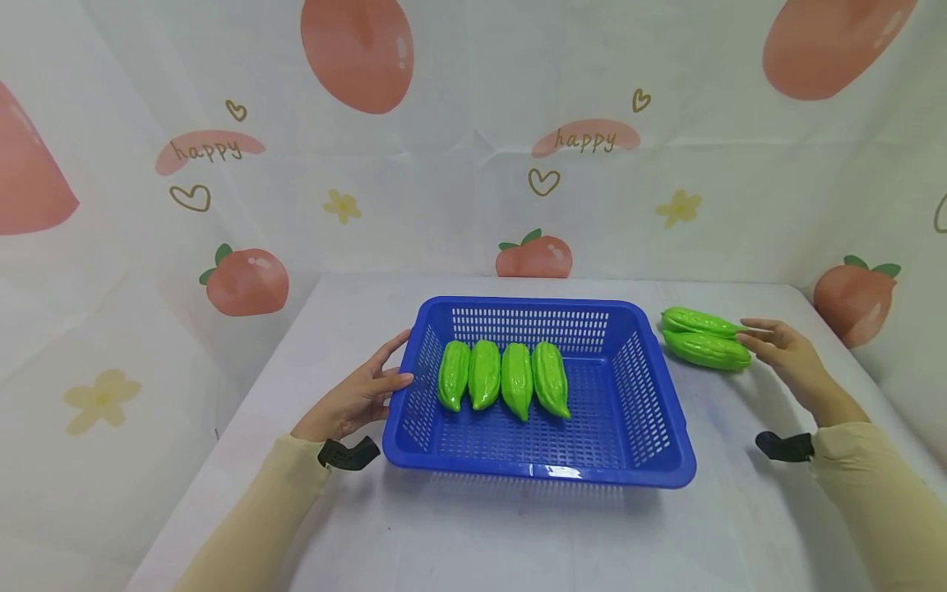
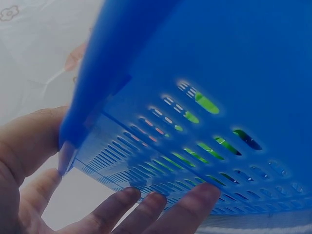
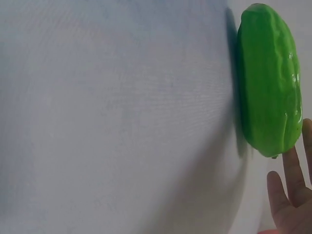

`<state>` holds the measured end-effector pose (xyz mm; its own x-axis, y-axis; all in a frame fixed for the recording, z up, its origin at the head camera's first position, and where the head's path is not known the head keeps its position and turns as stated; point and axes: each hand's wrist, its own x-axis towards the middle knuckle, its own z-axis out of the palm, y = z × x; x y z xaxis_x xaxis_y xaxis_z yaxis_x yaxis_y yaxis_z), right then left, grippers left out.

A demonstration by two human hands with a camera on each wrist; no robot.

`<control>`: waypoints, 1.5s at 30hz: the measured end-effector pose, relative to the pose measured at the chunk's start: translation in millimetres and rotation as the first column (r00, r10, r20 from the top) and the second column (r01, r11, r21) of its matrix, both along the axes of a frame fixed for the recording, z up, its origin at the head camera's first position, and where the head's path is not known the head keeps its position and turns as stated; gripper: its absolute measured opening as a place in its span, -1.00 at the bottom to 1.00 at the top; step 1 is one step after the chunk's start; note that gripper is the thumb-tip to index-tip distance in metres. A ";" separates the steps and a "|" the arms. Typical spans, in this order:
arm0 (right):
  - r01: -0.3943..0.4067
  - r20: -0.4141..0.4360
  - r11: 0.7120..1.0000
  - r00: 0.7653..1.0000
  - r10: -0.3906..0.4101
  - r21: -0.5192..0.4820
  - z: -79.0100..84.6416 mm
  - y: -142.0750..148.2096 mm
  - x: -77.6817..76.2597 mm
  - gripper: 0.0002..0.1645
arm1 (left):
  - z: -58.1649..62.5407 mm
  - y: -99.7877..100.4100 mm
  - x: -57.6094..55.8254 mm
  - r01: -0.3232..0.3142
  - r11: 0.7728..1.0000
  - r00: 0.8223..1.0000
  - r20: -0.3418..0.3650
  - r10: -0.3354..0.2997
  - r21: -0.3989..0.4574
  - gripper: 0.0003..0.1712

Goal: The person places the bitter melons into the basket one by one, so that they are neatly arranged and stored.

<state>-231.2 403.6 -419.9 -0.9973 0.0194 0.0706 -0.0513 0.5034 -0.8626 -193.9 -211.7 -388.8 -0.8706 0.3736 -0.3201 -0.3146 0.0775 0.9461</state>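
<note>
A blue plastic basket [image 1: 540, 473] stands in the middle of the table. Inside it, several green bitter melons [image 1: 484, 374] lie side by side towards the left. My left hand [image 1: 355, 399] grips the basket's left rim; in the left wrist view, its fingers [image 2: 187, 209] reach along the outside of the slotted wall. To the right of the basket lie two more bitter melons [image 1: 706, 349], one behind the other. My right hand [image 1: 795, 362] is at their right ends with fingers extended. A bitter melon [image 3: 270, 83] shows close to those fingertips in the right wrist view.
A white cloth covers the table [image 1: 473, 534]. Behind it hangs a pale curtain [image 1: 444, 181] printed with peaches, hearts and flowers. Black wrist straps [image 1: 784, 446] sit at both cream sleeves.
</note>
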 end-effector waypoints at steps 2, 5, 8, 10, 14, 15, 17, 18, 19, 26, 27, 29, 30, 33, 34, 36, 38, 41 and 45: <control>-0.006 0.006 1.000 1.000 0.006 0.002 -1.7 0.9 -1.0 -0.75 | 0.1 -0.2 -0.1 0.000 1.000 1.000 0.000 0.000 -0.002 -0.10; -0.019 0.011 1.000 1.000 0.019 -0.003 -3.9 2.2 -2.4 -0.74 | 0.1 -0.3 -0.5 0.003 1.000 1.000 -0.001 -0.003 -0.001 -0.10; -0.042 0.017 0.999 0.999 0.042 -0.027 -4.9 4.0 -2.9 -0.74 | 0.1 -0.2 -0.7 0.006 1.000 1.000 -0.001 -0.006 0.000 -0.10; -0.054 0.032 0.998 0.998 0.055 -0.042 -5.1 5.5 -2.9 -0.75 | 0.2 -0.1 -0.7 0.006 1.000 1.000 0.000 -0.006 0.000 -0.09; -0.061 0.094 0.998 0.994 0.061 -0.005 -4.7 7.2 -2.8 -0.74 | 0.3 0.3 -0.8 0.001 1.000 1.000 -0.001 -0.001 0.000 -0.09; -0.059 0.110 0.998 0.992 0.058 0.008 -4.5 7.3 -2.8 -0.68 | 0.4 0.5 -0.9 0.001 1.000 1.000 -0.001 -0.001 0.001 -0.09; -0.063 0.136 0.997 0.989 0.057 0.043 -4.4 7.8 -2.8 -0.53 | 0.4 0.7 -1.0 0.000 1.000 1.000 -0.001 0.000 0.003 -0.09; -0.067 0.141 0.996 0.988 0.058 0.056 -4.5 8.2 -2.6 -0.45 | 0.4 0.7 -1.0 0.000 1.000 1.000 0.000 0.000 0.004 -0.09; -0.070 0.148 0.995 0.987 0.060 0.064 -4.6 8.5 -2.5 -0.39 | 0.4 0.7 -1.0 0.000 1.000 1.000 0.000 0.000 0.004 -0.09; -0.140 0.213 0.971 0.972 0.098 0.196 -4.5 9.8 -1.9 -0.21 | 0.7 0.4 -0.5 0.003 1.000 1.000 0.001 -0.003 0.009 -0.10; -0.153 0.223 0.965 0.969 0.105 0.212 -4.4 9.6 -1.7 -0.21 | 0.8 0.4 -0.4 0.003 1.000 1.000 0.002 -0.003 0.010 -0.10; -0.172 0.238 0.961 0.964 0.118 0.219 -4.2 9.2 -1.6 -0.20 | 0.8 0.5 -0.2 0.000 1.000 1.000 0.003 -0.001 0.009 -0.10; -0.179 0.244 0.960 0.962 0.125 0.214 -4.3 9.0 -1.5 -0.21 | 0.8 0.6 -0.1 -0.001 1.000 1.000 0.005 0.001 0.010 -0.10; -0.198 0.258 0.963 0.955 0.148 0.181 -4.6 8.2 -1.5 -0.22 | 0.5 0.6 0.0 -0.007 1.000 1.000 0.007 0.006 0.011 -0.09; -0.205 0.268 0.964 0.951 0.156 0.169 -4.8 8.1 -1.7 -0.21 | 0.5 0.5 0.0 -0.008 1.000 1.000 0.009 0.008 0.012 -0.09; -0.219 0.288 0.963 0.943 0.167 0.156 -5.2 7.9 -2.3 -0.20 | 0.3 0.4 0.1 -0.010 1.000 1.000 0.011 0.009 0.013 -0.09; -0.227 0.309 0.963 0.935 0.174 0.145 -5.4 8.0 -3.1 -0.19 | 0.3 0.3 0.1 -0.009 1.000 1.000 0.010 0.009 0.012 -0.10; -0.233 0.330 0.963 0.927 0.178 0.134 -5.6 8.0 -4.1 -0.15 | 0.3 0.2 0.2 -0.010 1.000 1.000 0.009 0.010 0.011 -0.09; -0.236 0.349 0.960 0.921 0.172 0.149 -4.7 6.9 -5.1 -0.07 | 0.5 0.2 0.3 -0.012 1.000 1.000 0.010 0.012 0.013 -0.09</control>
